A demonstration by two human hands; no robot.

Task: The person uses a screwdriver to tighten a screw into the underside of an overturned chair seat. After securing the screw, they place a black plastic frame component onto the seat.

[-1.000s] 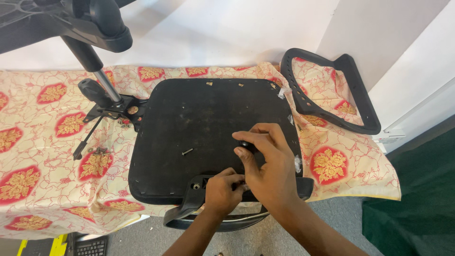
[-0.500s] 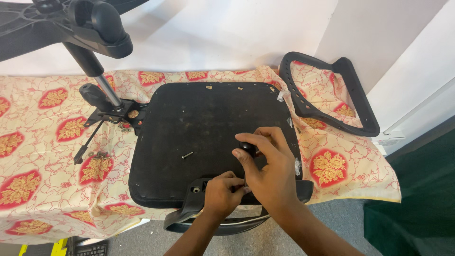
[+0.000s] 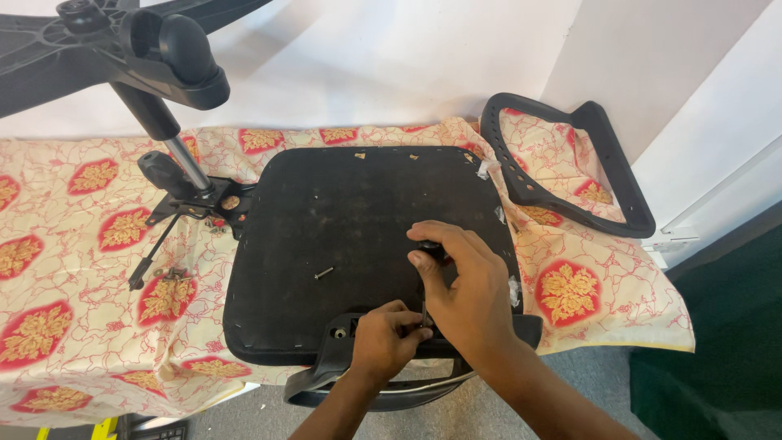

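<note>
A black chair seat (image 3: pixel 350 204) lies underside up on a table draped in a cream cloth with red and gold motifs (image 3: pixel 73 244). My right hand (image 3: pixel 468 297) grips the black handle of a screwdriver (image 3: pixel 429 248), held upright over the seat's near edge. My left hand (image 3: pixel 383 338) pinches the thin shaft low down, just above a black armrest bracket (image 3: pixel 326 379) that sticks out under the seat's front edge. A loose screw (image 3: pixel 324 272) rests on the seat, left of my hands.
A black loop-shaped armrest (image 3: pixel 570 175) lies on the cloth at the back right. The chair's wheeled base with its gas cylinder (image 3: pixel 163 49) leans in at the top left, over a metal tilt mechanism with a lever (image 3: pixel 199 200). The floor to the right is dark green.
Both hands stay at the same spot on the seat's near edge. My right hand's fingers shift slightly on the screwdriver handle.
</note>
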